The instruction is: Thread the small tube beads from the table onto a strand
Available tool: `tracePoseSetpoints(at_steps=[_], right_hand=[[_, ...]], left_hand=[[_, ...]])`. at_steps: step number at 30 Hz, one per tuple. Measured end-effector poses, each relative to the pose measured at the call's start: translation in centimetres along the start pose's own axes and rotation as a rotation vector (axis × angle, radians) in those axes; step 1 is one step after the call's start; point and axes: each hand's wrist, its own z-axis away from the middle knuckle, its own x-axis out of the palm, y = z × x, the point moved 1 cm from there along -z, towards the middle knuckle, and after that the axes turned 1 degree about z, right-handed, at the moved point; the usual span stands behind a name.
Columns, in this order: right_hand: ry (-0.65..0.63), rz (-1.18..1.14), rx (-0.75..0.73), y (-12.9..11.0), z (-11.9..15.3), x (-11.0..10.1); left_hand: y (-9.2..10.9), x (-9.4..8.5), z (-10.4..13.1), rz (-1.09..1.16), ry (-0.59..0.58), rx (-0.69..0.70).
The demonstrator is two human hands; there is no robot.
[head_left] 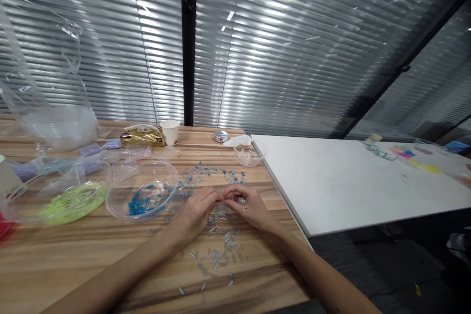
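Many small clear and blue tube-like pieces [230,240] lie scattered over the wooden table [147,265]. Above them my left hand [198,208] and my right hand [248,203] meet at the fingertips, both closed in a pinch. Whatever is between the fingers is too small to make out. Left of my left hand, a clear round bowl [170,172] holds blue pieces [145,201]. A second clear bowl [22,201] farther left has yellow-green pieces [75,201] in it. Beyond my right hand stands a small clear container [248,158].
A paper cup [170,133], a gold packet [142,136] and a round tin [221,137] stand at the back. Purple bags [90,150] and a large translucent bowl [62,125] are at the back left. A white table [349,181] adjoins on the right.
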Motion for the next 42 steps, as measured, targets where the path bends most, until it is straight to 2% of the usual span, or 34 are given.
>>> tracePoseSetpoints(at_steps=[6,22,25,28,31,33,36,39,42], right_hand=[[-0.04,-0.164,0.077,0.1,-0.1,-0.1],[-0.051,-0.272,0.095,0.2,-0.1,-0.1],[0.002,-0.275,0.067,0.2,-0.2,-0.2],[0.078,-0.204,0.055,0.4,-0.2,-0.3],[0.177,-0.11,0.043,0.7,-0.3,-0.4],[0.231,-0.044,0.026,0.8,-0.3,-0.5],[0.289,0.06,0.006,0.6,-0.4,-0.8],[0.347,0.153,0.024,0.7,-0.4,-1.0],[0.376,0.212,0.062,1.2,-0.5,-1.3]], left_hand=[[-0.2,0.0,0.0,0.033,0.032,0.027],[1.2,-1.3,-0.8,0.048,0.052,0.068],[1.4,-2.6,-1.4,-0.022,0.113,0.088],[1.1,-5.0,-2.3,-0.161,0.22,0.095],[0.0,-7.5,-2.9,-0.313,0.288,0.027],[-1.0,-8.6,-2.9,-0.431,0.232,-0.044],[-1.9,-9.1,-2.6,-0.649,0.022,-0.225],[-1.6,-8.9,-2.4,-0.808,-0.174,-0.42],[-0.6,-8.7,-2.5,-0.896,-0.242,-0.528]])
